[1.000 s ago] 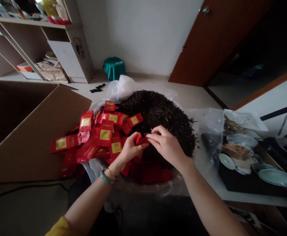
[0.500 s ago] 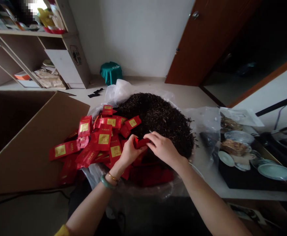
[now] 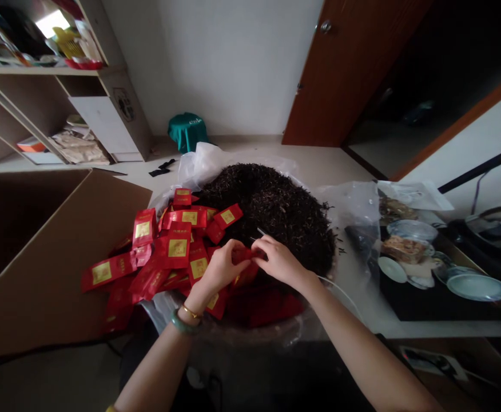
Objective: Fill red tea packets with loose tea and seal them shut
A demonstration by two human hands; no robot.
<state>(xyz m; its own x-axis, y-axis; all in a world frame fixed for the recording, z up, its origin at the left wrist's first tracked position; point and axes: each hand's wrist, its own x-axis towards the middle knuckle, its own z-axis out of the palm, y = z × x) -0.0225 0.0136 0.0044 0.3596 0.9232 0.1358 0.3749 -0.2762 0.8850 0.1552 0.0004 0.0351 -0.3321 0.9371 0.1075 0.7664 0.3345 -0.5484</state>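
Note:
My left hand (image 3: 223, 266) pinches a red foil packet (image 3: 245, 254) by its upper edge, above the near side of a plastic-lined container. From the other side my right hand (image 3: 279, 260) closes on the same packet. A thin metal tool (image 3: 261, 231), perhaps tweezers, pokes out past the right fingers; most of it is hidden. Beyond both hands rises a heap of dark, twisted dried leaves (image 3: 280, 200) that look like tea. Red packets with gold labels (image 3: 177, 248) pile up left of my left hand. More red packets (image 3: 276, 309) lie in shadow below my hands.
A large open cardboard box (image 3: 66, 263) stands at the left. Clear plastic sheeting (image 3: 203, 163) edges the container. On the right, a black tray (image 3: 409, 303) carries a pale dish (image 3: 477, 283) and small cups. A green covered bin (image 3: 187, 130) sits by the wall.
The view has shifted slightly. The packet between my hands showed as a dark red strip and is now mostly behind my fingers. More of the metal tool sticks out of my right hand.

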